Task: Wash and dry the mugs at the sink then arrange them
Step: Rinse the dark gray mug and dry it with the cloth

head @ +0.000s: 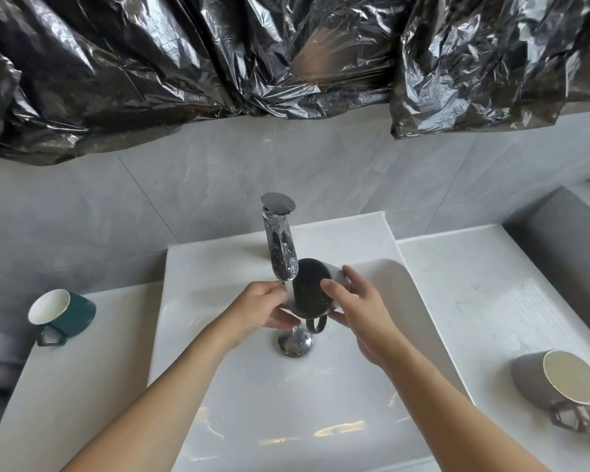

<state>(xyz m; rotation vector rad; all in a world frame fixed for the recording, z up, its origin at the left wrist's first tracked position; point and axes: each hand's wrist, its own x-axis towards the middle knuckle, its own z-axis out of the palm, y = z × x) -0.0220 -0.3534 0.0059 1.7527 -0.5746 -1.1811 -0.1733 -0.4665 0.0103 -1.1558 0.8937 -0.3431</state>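
**Caller:** Forearms come in from the bottom edge, both reaching over the basin (218,386), and they meet at a mug (312,292) right under the tap (280,247).

**Analyst:** It's a white mug with a dark speckled inside, tipped on its side, mouth toward the camera, handle hanging down above the drain (294,341). The left hand (264,310) pinches the rim on its side, and the right hand (361,313) wraps the wall, thumb laid across the mouth. Both are grasping it.

**Caller:** Is water running?

**Analyst:** Can't tell. Something glints at the spout, but no clear stream shows.

**Caller:** So where does the job stand?

**Analyst:** Early, by my reading. This mug looks mid-wash. A green mug (63,315) lies on its side on the left counter, and a grey mug (556,379) lies tipped on the right counter (474,284), both well apart from the basin. Whether either has been washed, the view doesn't say.

**Caller:** And what's left?

**Analyst:** Drying, with no cloth in sight, then arranging all three. Nothing looks lined up yet.
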